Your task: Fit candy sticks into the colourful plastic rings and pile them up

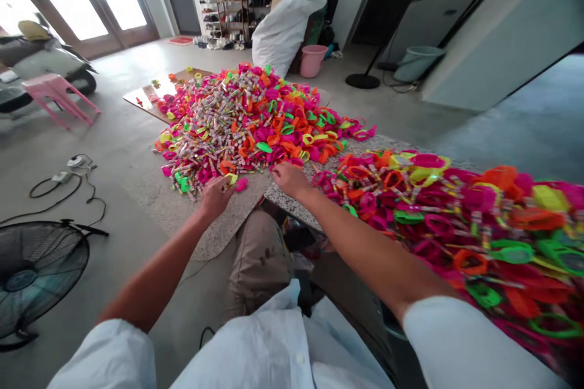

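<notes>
- Desk (237, 219): a speckled stone top, low and close to the floor, is loaded almost edge to edge. In my judgement the overloading is the chief hazard, because a careless sweep of an arm could push pieces over the near rim and onto the floor.
- Far heap (241, 118): a large mound of pink, orange, yellow and green plastic rings is mixed with small striped sticks. It slopes down towards both hands. Pulling pieces from its foot could well start a slide.
- Right-hand heap (456, 219): a second mass of the same rings, with sticks among them, lies along the person's right forearm. It looks to be touching the sleeve end of that arm, so a drag of the arm may scatter it.
- Floor items: a fan (36, 270) and a loose cable (59, 191) sit just left of the desk. Any fallen piece would likely roll among them and be hard to recover.
- Left hand (215, 194): the fingers are curled down at the foot of the far heap and appear closed on a yellow ring (231, 178). I cannot tell how firm the hold is. A pink piece (241, 184) lies on the desk just beside the fingertips, not held.
- Right hand (289, 179): it lies palm down with the fingers bent into the heap's edge. The tips are hidden among the rings, so I cannot tell whether they grip anything.
</notes>
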A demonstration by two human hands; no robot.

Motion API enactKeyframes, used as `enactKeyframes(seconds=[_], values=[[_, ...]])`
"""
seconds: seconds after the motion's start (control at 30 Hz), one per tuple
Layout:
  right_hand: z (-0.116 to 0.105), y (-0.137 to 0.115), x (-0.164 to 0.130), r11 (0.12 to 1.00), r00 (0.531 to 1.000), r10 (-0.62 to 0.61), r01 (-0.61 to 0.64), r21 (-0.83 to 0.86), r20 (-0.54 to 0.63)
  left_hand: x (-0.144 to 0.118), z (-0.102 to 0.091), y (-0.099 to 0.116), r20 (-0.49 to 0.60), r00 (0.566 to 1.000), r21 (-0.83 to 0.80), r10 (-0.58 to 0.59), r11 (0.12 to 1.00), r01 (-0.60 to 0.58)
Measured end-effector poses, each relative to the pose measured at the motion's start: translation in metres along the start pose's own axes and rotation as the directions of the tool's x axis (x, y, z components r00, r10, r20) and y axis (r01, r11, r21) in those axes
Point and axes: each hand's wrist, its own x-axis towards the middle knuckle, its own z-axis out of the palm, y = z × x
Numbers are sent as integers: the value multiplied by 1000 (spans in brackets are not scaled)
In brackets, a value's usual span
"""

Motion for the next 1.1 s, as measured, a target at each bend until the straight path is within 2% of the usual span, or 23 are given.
enactKeyframes(seconds=[0.03, 0.1, 0.17, 0.27, 0.33, 0.4, 0.5, 0.6, 0.67, 0.7, 0.77, 0.8, 0.83, 0.87, 0.93, 1.1], values=[[10, -12, 12, 1000, 1000, 2, -2, 7, 26, -12, -4, -1, 9, 994, -103, -105, 989, 105], [29, -32, 34, 999, 997, 36, -37, 18, 65, -37, -12, -1, 55, 962, -304, -267, 913, 271], [44, -43, 49, 996, 993, 83, -86, 33, 90, -59, -18, 4, 82, 934, -454, -349, 821, 346], [56, -49, 59, 986, 984, 139, -148, 74, 110, -82, -24, 17, 128, 905, -589, -405, 703, 398], [57, -48, 57, 977, 980, 165, -178, 119, 112, -90, -25, 28, 143, 902, -658, -407, 642, 394], [53, -45, 49, 961, 976, 195, -210, 179, 102, -93, -23, 39, 135, 919, -699, -371, 621, 354], [41, -37, 26, 912, 966, 249, -259, 317, 73, -92, -19, 56, 136, 956, -693, -259, 665, 278], [23, -28, -18, 817, 955, 281, -291, 497, 97, -89, -14, 72, 129, 983, -644, -130, 743, 183], [8, -23, -58, 696, 950, 276, -304, 650, 148, -86, -10, 85, 138, 988, -617, -73, 774, 143], [1, -21, -79, 594, 948, 265, -306, 744, 178, -84, -7, 92, 154, 986, -615, -56, 776, 140], [-14, -19, -119, 275, 944, 235, -294, 915, 232, -81, 0, 108, 214, 976, -637, -32, 753, 164], [-22, -19, -137, 156, 945, 221, -280, 947, 243, -79, 4, 116, 251, 968, -651, -18, 736, 183], [-30, -19, -152, 81, 947, 209, -265, 961, 244, -77, 8, 125, 285, 959, -663, -3, 722, 199], [-37, -20, -166, 69, 951, 199, -254, 965, 236, -75, 11, 133, 314, 949, -671, 15, 711, 211], [-52, -23, -186, 116, 965, 174, -220, 969, 198, -71, 16, 150, 349, 935, -674, 65, 711, 202], [-77, -23, -212, 356, 985, 174, -79, 931, 17, -62, 13, 185, 383, 908, -501, 168, 864, 51]])
